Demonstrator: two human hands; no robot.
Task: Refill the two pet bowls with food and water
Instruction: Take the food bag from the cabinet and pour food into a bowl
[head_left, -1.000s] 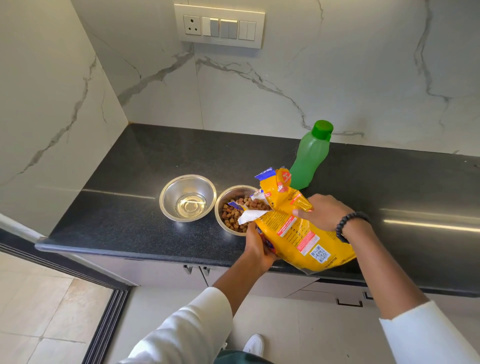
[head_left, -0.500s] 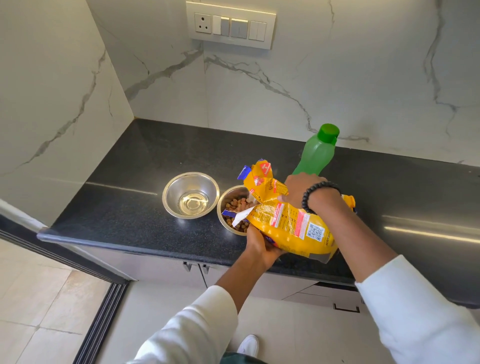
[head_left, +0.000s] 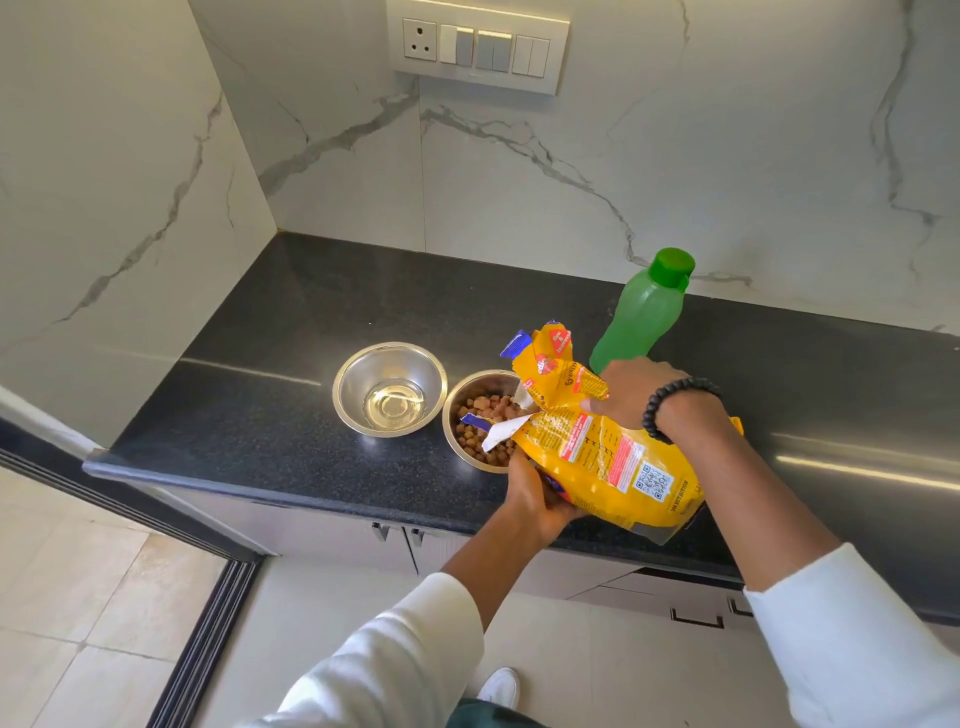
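Two steel bowls stand side by side on the black counter (head_left: 260, 415). The left bowl (head_left: 389, 387) holds a little clear water. The right bowl (head_left: 480, 421) holds brown kibble, and the torn mouth of a yellow pet food bag (head_left: 608, 462) hangs over its right rim. My left hand (head_left: 535, 499) grips the bag from below at the counter's front edge. My right hand (head_left: 634, 392) pinches the bag's top near the opening. A green water bottle (head_left: 644, 312) with its cap on stands behind the bag; my right hand hides its base.
Marble walls close the counter at the back and left, with a switch panel (head_left: 478, 49) high on the back wall. Cabinet fronts (head_left: 405, 535) lie below the counter edge. The tiled floor and a dark door track (head_left: 202, 639) are at lower left.
My right hand rose from the bag's side to pinch its top. The bag's mouth stayed over the kibble bowl. The view shifted slightly.
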